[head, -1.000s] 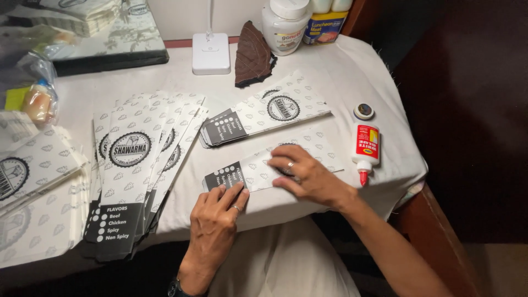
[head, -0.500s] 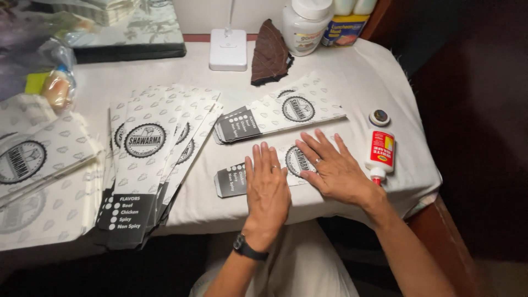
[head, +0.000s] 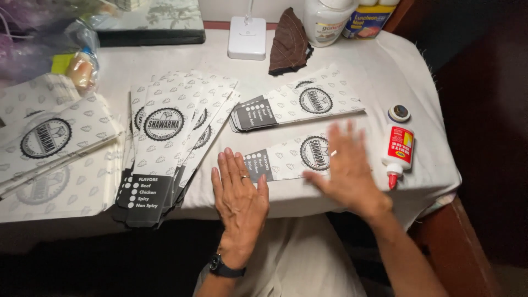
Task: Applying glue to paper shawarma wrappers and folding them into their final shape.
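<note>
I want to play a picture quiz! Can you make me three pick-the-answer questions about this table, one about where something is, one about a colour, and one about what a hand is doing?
1. Where is the small white glue bottle?
A. by the person's right hand
B. on the fanned stack of paper bags
C. on the floor

2. What colour is the glue bottle's tip?
A. blue
B. red
C. green

3. How is the left hand?
A. flat with fingers spread
B. in a fist
C. holding scissors

Answers: 1 A, it lies just beyond that hand near the table edge. 2 B, the nozzle is red. 3 A, the palm lies flat beside the white patterned paper bag.
</note>
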